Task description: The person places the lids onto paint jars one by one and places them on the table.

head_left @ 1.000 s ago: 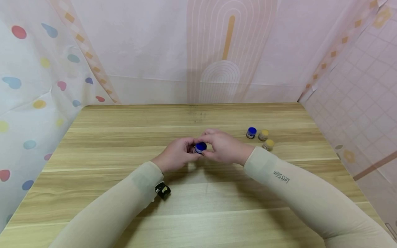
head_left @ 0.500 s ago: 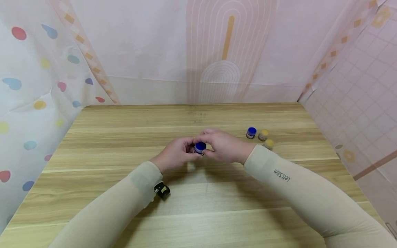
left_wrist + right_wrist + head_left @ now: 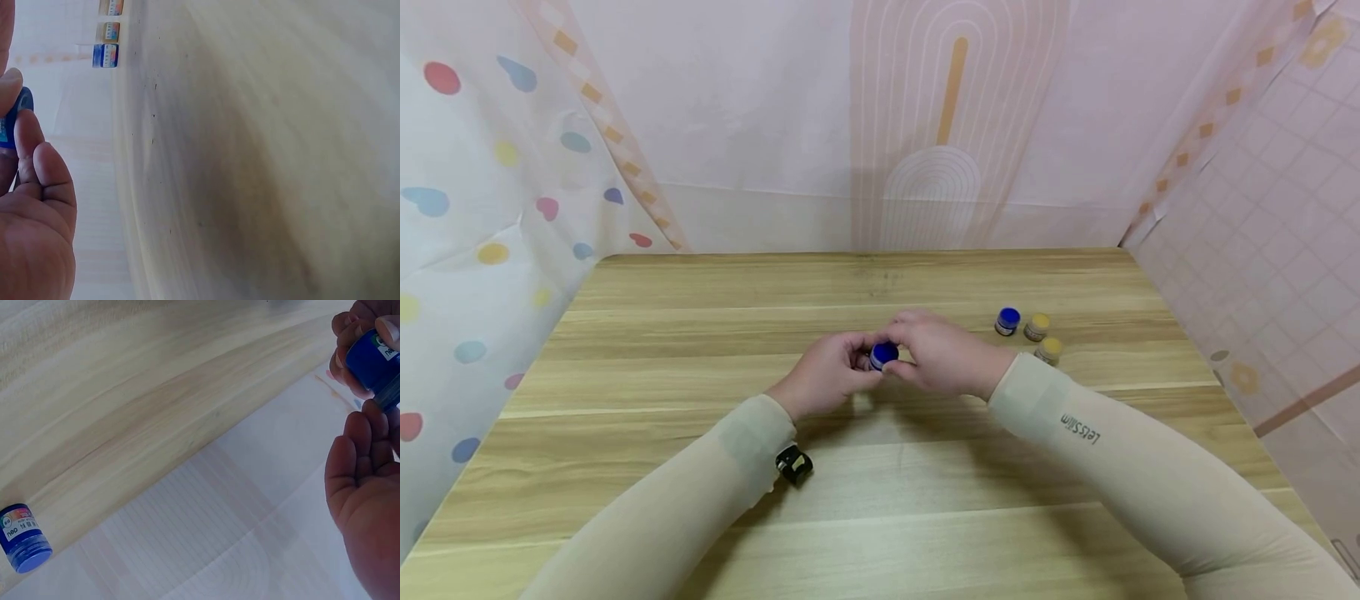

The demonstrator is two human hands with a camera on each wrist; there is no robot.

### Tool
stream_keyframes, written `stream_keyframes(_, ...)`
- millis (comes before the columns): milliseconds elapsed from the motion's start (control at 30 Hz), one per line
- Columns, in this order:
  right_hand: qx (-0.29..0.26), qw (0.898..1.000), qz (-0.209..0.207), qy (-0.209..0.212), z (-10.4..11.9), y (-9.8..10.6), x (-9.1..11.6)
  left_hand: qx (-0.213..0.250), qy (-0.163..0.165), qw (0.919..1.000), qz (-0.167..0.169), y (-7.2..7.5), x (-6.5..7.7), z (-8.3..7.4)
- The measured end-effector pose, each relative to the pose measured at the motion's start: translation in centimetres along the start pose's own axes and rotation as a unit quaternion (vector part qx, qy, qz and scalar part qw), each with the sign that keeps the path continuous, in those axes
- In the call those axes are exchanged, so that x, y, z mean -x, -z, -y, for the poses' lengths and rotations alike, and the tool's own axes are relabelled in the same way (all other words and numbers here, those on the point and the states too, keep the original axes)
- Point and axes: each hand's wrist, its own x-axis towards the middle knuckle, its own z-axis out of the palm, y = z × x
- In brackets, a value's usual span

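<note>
A small blue paint jar (image 3: 884, 356) is held between both hands over the middle of the table, its blue lid upward. My left hand (image 3: 826, 377) grips the jar's body from the left side. From the right, the fingers and thumb of my right hand (image 3: 946, 355) pinch the lid's rim. The right wrist view shows the labelled body of the jar (image 3: 369, 359) in the left fingers, with the right fingertips at the lid end. In the left wrist view, fingers cover most of the jar (image 3: 7, 128).
To the right stand another blue jar (image 3: 1007, 322) and two yellow-lidded jars, one farther back (image 3: 1037, 327) and one nearer (image 3: 1049, 351). They rest on the wooden table (image 3: 880, 500). Printed cloth (image 3: 760, 125) hangs behind and at both sides.
Both hands stay on the jar in nearly the same place. The right thumb has shifted slightly along the lid's rim. The other jars have not moved.
</note>
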Motion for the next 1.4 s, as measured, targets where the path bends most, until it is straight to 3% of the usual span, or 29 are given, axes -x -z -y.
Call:
stream_keyframes(300, -0.038, 0.997, -0.037, -0.048, -0.1, -0.3, 0.0, -0.03, 0.006, 0.9994, -0.016, 0.0, 0.2, -0.2)
stream_keyframes(667, -0.052, 0.998, -0.039, -0.001, -0.9, -0.3, 0.4, -0.022, 0.0, 0.9996, -0.015, 0.1, 0.1, 0.0)
stream_keyframes(1167, -0.067, 0.995, -0.046, -0.055, -0.7, -1.1, 0.2, -0.05, -0.001, 0.9986, -0.016, -0.1, 0.0, 0.0)
stream_keyframes(1400, -0.058, 0.996, -0.056, -0.023, -1.2, -1.5, 0.5, -0.076, -0.009, 0.9969, -0.018, -0.1, 0.0, 0.1)
